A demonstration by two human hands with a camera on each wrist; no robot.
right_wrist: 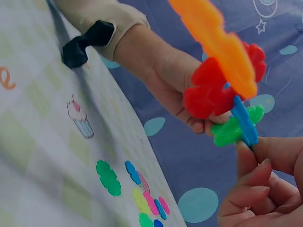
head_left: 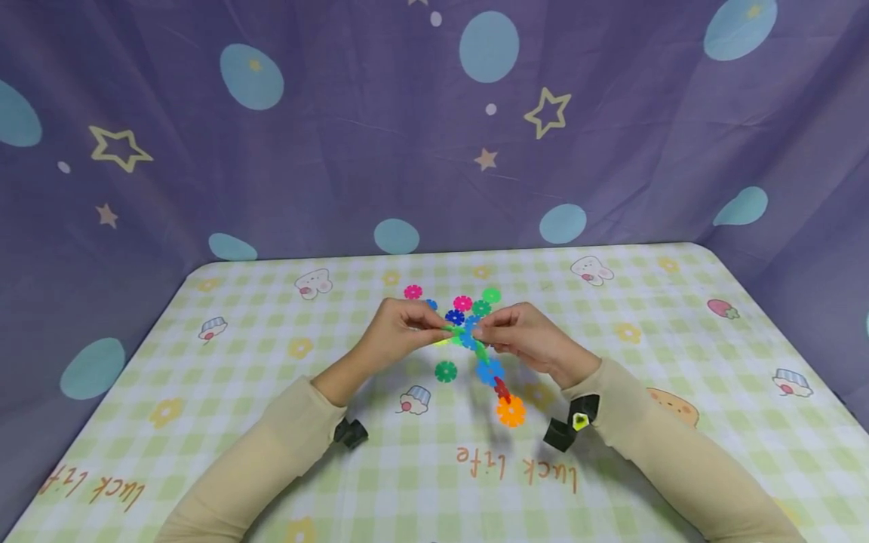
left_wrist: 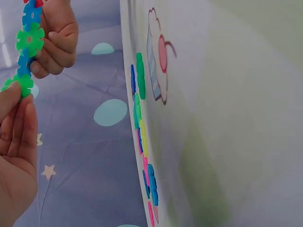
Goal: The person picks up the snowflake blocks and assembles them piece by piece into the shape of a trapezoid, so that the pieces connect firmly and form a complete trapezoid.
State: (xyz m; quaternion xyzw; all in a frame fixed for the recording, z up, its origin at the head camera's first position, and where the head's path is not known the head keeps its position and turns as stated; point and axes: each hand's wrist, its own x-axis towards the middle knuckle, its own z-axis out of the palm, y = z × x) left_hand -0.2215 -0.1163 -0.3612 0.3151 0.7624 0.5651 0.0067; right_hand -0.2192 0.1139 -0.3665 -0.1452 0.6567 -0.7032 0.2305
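Observation:
A chain of slotted plastic snowflake discs hangs between the two hands above the table. From its low end it runs orange disc, red disc, blue disc, green disc, then a second blue disc. My right hand pinches that second blue disc between thumb and fingers. At the chain's upper end, my left hand pinches a light green disc by its edge. In the left wrist view this green disc meets the blue disc edge to edge.
Loose discs lie flat behind and below the hands: a pink disc, a light green disc, a dark blue disc and several more. One dark green disc lies nearer. A checked cloth covers the table; a purple curtain hangs behind.

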